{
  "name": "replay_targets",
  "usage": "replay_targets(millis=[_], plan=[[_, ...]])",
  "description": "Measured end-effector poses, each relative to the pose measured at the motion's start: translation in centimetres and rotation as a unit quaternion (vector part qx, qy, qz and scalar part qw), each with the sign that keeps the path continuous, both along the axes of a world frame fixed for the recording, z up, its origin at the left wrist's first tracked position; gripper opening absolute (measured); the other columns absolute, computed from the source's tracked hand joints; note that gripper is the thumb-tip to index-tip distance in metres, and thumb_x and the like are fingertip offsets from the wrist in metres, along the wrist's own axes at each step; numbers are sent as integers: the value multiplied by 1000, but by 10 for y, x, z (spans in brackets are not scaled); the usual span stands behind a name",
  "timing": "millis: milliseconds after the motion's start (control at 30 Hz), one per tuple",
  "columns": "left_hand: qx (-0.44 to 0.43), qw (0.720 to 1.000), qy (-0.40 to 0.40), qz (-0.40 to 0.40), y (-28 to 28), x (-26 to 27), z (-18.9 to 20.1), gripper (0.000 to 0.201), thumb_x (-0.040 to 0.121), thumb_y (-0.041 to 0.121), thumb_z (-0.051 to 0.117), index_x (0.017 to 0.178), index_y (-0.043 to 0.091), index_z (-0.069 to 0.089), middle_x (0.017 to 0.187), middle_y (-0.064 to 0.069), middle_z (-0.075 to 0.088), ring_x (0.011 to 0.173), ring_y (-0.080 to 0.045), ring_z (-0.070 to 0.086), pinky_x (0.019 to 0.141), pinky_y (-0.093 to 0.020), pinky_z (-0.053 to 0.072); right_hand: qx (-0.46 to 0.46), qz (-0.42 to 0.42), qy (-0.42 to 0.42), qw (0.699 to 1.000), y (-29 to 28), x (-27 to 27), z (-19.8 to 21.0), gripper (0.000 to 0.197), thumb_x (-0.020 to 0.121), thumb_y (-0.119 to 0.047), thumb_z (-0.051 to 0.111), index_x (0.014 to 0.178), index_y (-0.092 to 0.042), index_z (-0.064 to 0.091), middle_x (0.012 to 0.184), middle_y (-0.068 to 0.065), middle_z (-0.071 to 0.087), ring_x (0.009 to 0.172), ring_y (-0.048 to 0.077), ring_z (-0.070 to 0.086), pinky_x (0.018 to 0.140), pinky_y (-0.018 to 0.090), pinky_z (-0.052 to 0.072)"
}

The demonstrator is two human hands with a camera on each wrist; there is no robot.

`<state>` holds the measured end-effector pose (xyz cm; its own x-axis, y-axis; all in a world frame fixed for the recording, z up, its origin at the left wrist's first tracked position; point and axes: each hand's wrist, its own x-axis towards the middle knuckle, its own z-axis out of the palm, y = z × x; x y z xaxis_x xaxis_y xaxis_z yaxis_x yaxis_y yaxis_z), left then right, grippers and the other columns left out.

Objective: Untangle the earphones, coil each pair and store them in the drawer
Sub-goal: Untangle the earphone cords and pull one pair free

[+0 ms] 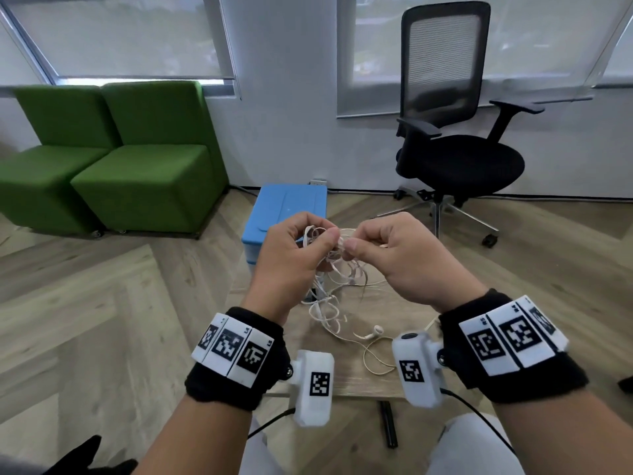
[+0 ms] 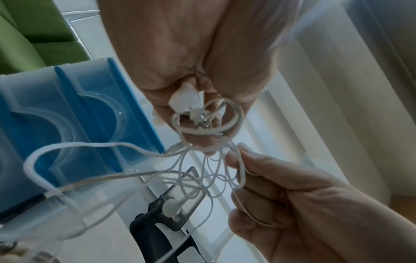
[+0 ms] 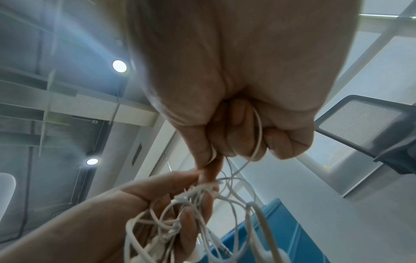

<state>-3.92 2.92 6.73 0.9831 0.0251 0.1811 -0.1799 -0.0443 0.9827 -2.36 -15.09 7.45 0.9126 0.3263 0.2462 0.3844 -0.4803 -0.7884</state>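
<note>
Both of my wrists sat lowest in the head view, each strapped in a black band with white marker blocks and a white camera pod. Above them my left hand (image 1: 291,255) was curled around a knot of white earphones (image 1: 334,269), fingers and thumb closed on the bundle; from the left wrist view an earbud (image 2: 184,99) was tucked against my palm with loops of cord wrapped over my fingertips. My right hand (image 1: 400,255) met it thumb to thumb, pinching one thin strand of the same tangle between thumb and forefinger, while another strand ran through my curled fingers (image 3: 247,142). Most of the cord hung down from my hands in loose loops, trailing onto the small wooden table (image 1: 359,382), where one earbud (image 1: 375,331) and a slack loop of cable lay on the surface. Just beyond the table stood the blue drawer unit (image 1: 287,207), its top facing me; I could not tell from these views whether any drawer was pulled out. Farther back were two green armchairs (image 1: 113,156) to my left and a black office chair (image 1: 455,132) to my right, on a wood-pattern floor (image 1: 102,303).
</note>
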Motion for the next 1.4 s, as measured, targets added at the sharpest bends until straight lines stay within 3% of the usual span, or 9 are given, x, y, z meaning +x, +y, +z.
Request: replay_targets(millis=[233, 433, 600, 700, 800, 933, 1133, 1267, 1400], plan=[[-53, 998, 30, -10, -1, 2, -3, 11, 98, 12, 66, 93, 2, 70, 80, -15, 65, 68, -20, 60, 61, -27, 53, 112, 69, 79, 988, -8, -3, -1, 31, 107, -17, 55, 79, -12, 68, 63, 5, 48, 58, 18, 34, 56, 24, 30], [-70, 995, 39, -52, -7, 2, 4, 11, 99, 12, 64, 94, 4, 70, 81, -13, 66, 69, -20, 60, 63, -30, 52, 165, 127, 105, 972, -18, -5, 3, 28, 105, -24, 51, 82, -9, 61, 77, 11, 47, 65, 10, 38, 62, 21, 34], [-67, 994, 39, -73, -5, 9, 9, 16, 97, 11, 66, 100, -4, 69, 88, -19, 65, 74, -24, 59, 64, -27, 51, 93, 80, 117, 986, -12, -5, 12, 31, 109, -17, 46, 81, -8, 54, 79, 10, 45, 67, 8, 40, 61, 15, 35], [-60, 991, 40, -114, 1, 9, 12, 16, 94, 10, 69, 107, 1, 72, 94, -15, 69, 80, -19, 64, 67, -23, 52, 70, 53, 105, 991, -5, -3, 16, 31, 106, -26, 47, 80, -11, 54, 82, 6, 49, 72, 7, 43, 64, 16, 36], [-78, 987, 45, -135, 8, 9, 13, 34, 82, 15, 78, 115, 10, 73, 97, -6, 65, 78, -13, 61, 65, -20, 49, 110, 42, 112, 987, -1, -4, 20, 31, 107, -16, 45, 79, -10, 55, 80, 0, 53, 71, 2, 47, 65, 14, 38], [-39, 987, 48, -149, 10, 13, 4, 44, 80, 12, 83, 122, 19, 73, 105, -8, 64, 87, -20, 58, 70, -28, 46, 75, -39, 76, 994, 10, 1, 16, 28, 86, -28, 51, 64, -12, 55, 69, 4, 51, 68, 12, 45, 67, 32, 37], [-53, 989, 43, -131, 11, 14, -1, 31, 88, -1, 74, 118, 7, 70, 96, -5, 69, 82, -12, 62, 67, -21, 50, 158, -24, 105, 982, 13, -1, 10, 35, 103, -8, 52, 70, -8, 63, 73, 1, 61, 64, -4, 52, 64, 8, 39], [-69, 992, 31, -97, 7, 16, -4, 31, 85, -4, 76, 114, 6, 71, 90, -7, 66, 76, -12, 62, 64, -20, 51, 214, -34, 114, 970, 26, -1, -7, 32, 103, -21, 57, 75, -15, 71, 94, 28, 70, 82, 31, 62, 82, 42, 50], [-111, 989, 45, -82, 14, 14, -11, 34, 86, -13, 67, 113, 7, 71, 88, -3, 67, 74, -13, 63, 66, -24, 54, 236, -24, 97, 967, 32, -8, -19, 33, 106, -13, 54, 76, -14, 69, 100, 9, 63, 88, 5, 61, 81, 15, 45]])
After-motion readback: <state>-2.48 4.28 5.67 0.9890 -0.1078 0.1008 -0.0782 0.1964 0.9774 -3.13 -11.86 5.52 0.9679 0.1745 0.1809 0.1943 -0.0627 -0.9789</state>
